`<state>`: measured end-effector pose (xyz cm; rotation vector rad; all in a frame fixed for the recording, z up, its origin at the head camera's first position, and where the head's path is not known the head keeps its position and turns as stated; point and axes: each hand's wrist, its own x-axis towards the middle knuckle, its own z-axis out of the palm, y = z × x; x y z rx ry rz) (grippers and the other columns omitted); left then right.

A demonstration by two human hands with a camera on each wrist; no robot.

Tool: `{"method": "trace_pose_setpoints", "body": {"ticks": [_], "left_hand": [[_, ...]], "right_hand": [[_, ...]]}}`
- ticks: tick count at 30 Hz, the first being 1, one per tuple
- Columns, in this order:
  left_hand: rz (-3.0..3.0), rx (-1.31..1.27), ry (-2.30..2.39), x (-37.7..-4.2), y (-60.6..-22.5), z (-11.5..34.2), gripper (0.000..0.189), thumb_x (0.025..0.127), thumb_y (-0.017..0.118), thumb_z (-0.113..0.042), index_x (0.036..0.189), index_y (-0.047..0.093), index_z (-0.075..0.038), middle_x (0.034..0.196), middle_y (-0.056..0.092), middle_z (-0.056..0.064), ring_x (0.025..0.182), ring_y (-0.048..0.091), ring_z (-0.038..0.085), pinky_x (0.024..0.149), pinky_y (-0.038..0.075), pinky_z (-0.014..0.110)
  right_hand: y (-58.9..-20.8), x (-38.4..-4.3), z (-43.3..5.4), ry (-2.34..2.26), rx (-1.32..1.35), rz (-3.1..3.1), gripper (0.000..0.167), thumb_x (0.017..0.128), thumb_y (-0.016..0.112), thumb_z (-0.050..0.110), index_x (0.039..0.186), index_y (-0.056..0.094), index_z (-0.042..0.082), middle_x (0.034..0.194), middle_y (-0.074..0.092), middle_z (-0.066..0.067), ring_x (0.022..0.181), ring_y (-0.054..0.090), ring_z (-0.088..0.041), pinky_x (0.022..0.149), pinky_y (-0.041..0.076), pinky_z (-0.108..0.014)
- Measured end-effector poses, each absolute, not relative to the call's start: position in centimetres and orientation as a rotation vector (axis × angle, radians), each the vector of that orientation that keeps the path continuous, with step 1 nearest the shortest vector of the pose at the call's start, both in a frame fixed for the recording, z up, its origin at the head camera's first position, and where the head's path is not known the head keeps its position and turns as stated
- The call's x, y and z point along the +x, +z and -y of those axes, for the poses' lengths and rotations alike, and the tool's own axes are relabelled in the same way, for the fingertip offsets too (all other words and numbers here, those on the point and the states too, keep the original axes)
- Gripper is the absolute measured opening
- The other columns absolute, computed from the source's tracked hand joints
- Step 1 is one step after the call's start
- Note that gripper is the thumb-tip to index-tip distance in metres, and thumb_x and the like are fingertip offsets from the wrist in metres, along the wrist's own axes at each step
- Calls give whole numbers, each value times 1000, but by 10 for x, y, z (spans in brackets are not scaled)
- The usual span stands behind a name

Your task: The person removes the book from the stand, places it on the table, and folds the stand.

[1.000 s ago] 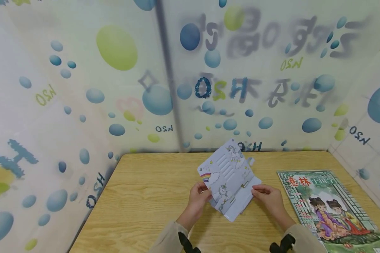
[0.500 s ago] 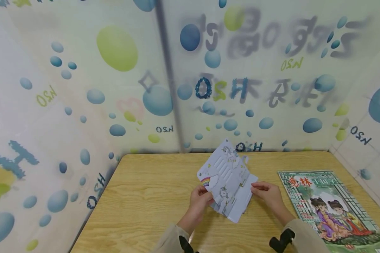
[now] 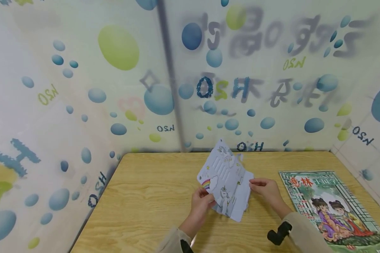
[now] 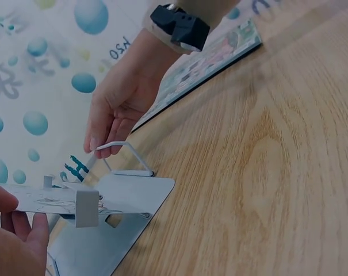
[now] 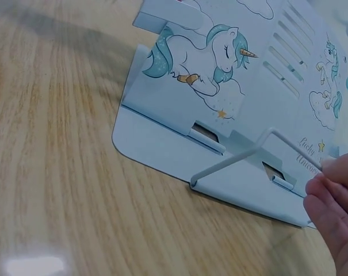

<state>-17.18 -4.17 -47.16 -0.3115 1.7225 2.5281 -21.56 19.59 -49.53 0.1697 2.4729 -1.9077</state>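
Observation:
A white metal book stand (image 3: 220,175) printed with unicorns, a rainbow and clouds is held tilted over the wooden table in the head view. My left hand (image 3: 200,203) grips the panel's lower left edge, thumb on the printed face. On the other side, my right hand (image 3: 267,189) pinches a white wire bracket (image 5: 231,164) with thumb and fingers; the right wrist view shows this bracket standing out from the stand's plain base plate (image 5: 148,141). Seen from the left wrist, the printed panel (image 4: 53,200) is raised at an angle from the base.
A magazine (image 3: 332,207) with a green illustrated cover lies to the right on the wooden table (image 3: 139,196). Behind the table hangs a pale curtain (image 3: 120,98) with blue and green dots. The table's far edge runs just beyond the stand.
The stand has turned slightly counterclockwise, its top corner moving left. My right hand has shifted a little left with the bracket, while my left hand keeps its grip.

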Motion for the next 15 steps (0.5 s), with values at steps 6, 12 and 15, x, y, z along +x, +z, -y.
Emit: {"method": "trace_pose_setpoints", "body": {"ticks": [6, 12, 15], "left_hand": [[-1706, -320, 2537, -170, -474, 40, 27, 63, 47, 11, 87, 48, -2, 85, 50, 4, 75, 51, 13, 67, 50, 29], [-1701, -303, 2538, -167, -477, 37, 32, 64, 48, 11, 95, 48, 1, 85, 49, 4, 75, 50, 13, 68, 49, 29], [-1685, -297, 2544, -166, -477, 36, 32, 65, 47, 11, 96, 47, 1, 84, 48, 4, 74, 50, 13, 67, 49, 29]], "right_hand": [[-491, -220, -194, -1859, 147, -2502, 29, 83, 66, 5, 106, 62, -12, 99, 65, -16, 79, 59, -7, 69, 51, -22], [-492, -228, -194, -1807, 106, -2562, 26, 81, 68, 6, 101, 64, -11, 97, 66, -17, 77, 59, -8, 66, 51, -22], [-491, -232, -195, -1790, 64, -2568, 26, 80, 68, 5, 100, 65, -11, 96, 66, -17, 76, 59, -9, 65, 51, -22]]}}
